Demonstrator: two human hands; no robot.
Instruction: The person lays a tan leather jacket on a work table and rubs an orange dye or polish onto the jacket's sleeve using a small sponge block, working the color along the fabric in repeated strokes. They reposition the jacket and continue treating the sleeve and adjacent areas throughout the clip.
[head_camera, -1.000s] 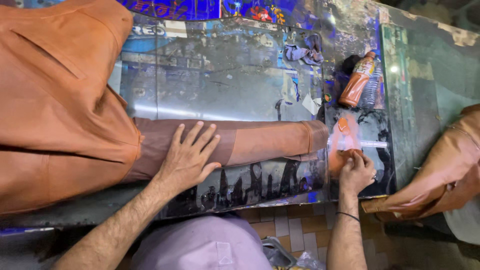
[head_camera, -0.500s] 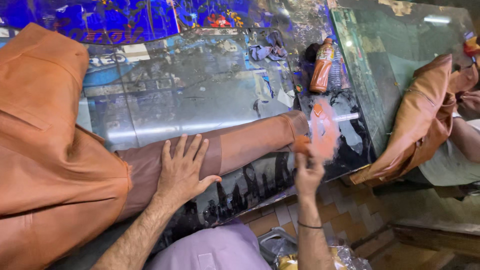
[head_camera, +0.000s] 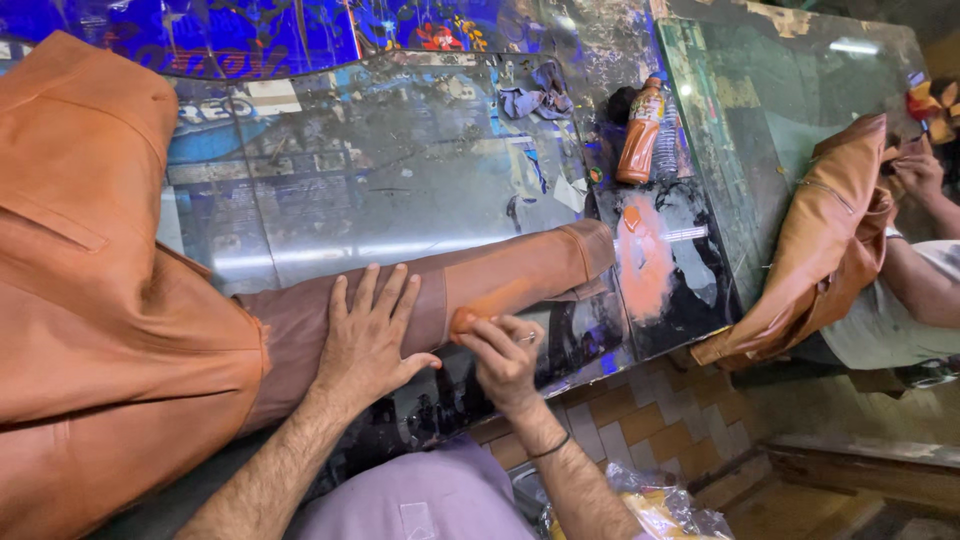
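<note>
the left hand (head_camera: 368, 335) lies flat, fingers spread, its grip released, and presses on the sleeve (head_camera: 440, 300) of an orange-brown leather jacket (head_camera: 110, 300). the sleeve stretches from the jacket at 9 o'clock across the glossy surface (head_camera: 380, 170) toward 3 o'clock. the right hand (head_camera: 505, 360) is just beside the left one, at 3 o'clock of it, and its grip is clenched on a small orange pad (head_camera: 465, 320) which touches the lower edge of the sleeve. an orange smear (head_camera: 645, 265) is on the surface past the cuff. an orange bottle (head_camera: 640, 130) stands at 1 o'clock, near a grey rag (head_camera: 535, 97). at 3 o'clock another person's hand (head_camera: 918, 172) holds a second brown jacket (head_camera: 820, 250).
</note>
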